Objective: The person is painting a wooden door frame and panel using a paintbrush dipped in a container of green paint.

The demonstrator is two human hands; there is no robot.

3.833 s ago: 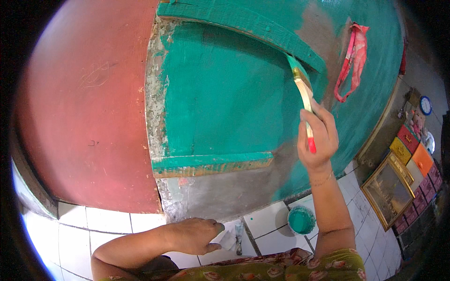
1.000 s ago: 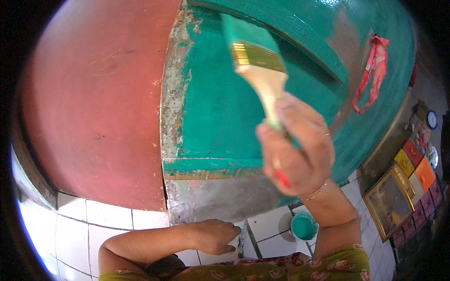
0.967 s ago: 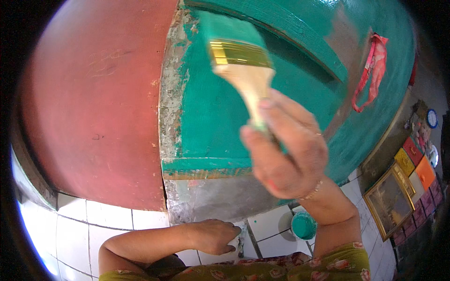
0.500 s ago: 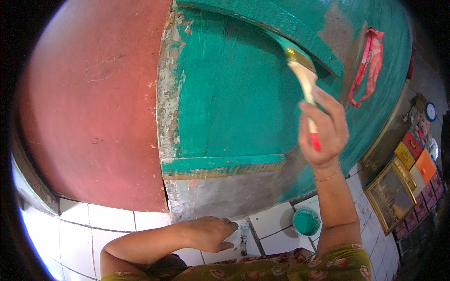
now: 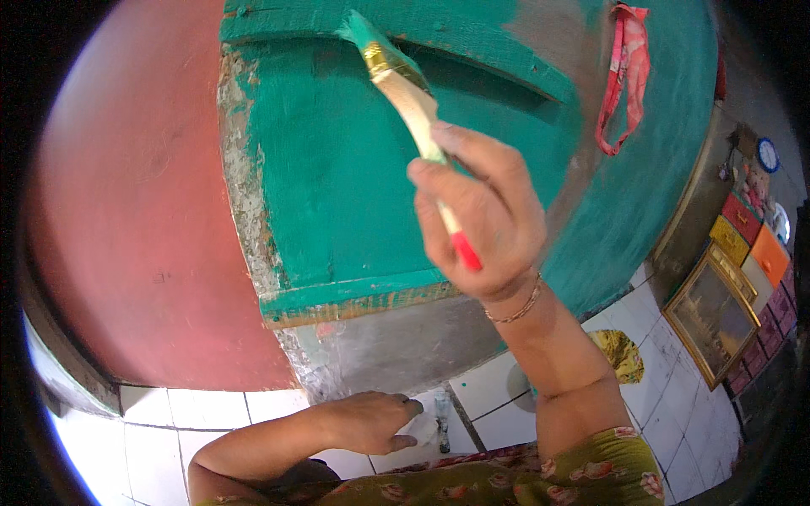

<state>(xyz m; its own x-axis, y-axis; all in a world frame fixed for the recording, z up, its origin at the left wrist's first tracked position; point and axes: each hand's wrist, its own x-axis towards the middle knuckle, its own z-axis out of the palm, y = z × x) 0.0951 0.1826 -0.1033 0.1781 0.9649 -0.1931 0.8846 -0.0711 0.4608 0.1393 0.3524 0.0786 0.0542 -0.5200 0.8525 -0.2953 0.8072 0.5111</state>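
My right hand is closed around the handle of a paintbrush with a pale wooden handle, red end and gold ferrule. Teal paint coats its bristles, which are at the lower edge of the upper wooden batten. Behind it is the teal-painted panel, with a lower batten whose underside shows bare wood. Low in front, my left hand is curled at a crumpled white thing, partly hidden by the fingers. Beside it, a narrow paint-smeared object is on the tiles.
A reddish-brown panel adjoins on the left, past a peeling strip. A pink-red cloth strip hangs on the teal surface. At right are a gold-framed picture, coloured drawers and a gold-patterned piece on white tiles.
My right hand has moved left with the paintbrush along the upper batten. The view has shifted, and my right arm now covers where the teal paint pot showed. My left hand stays low.
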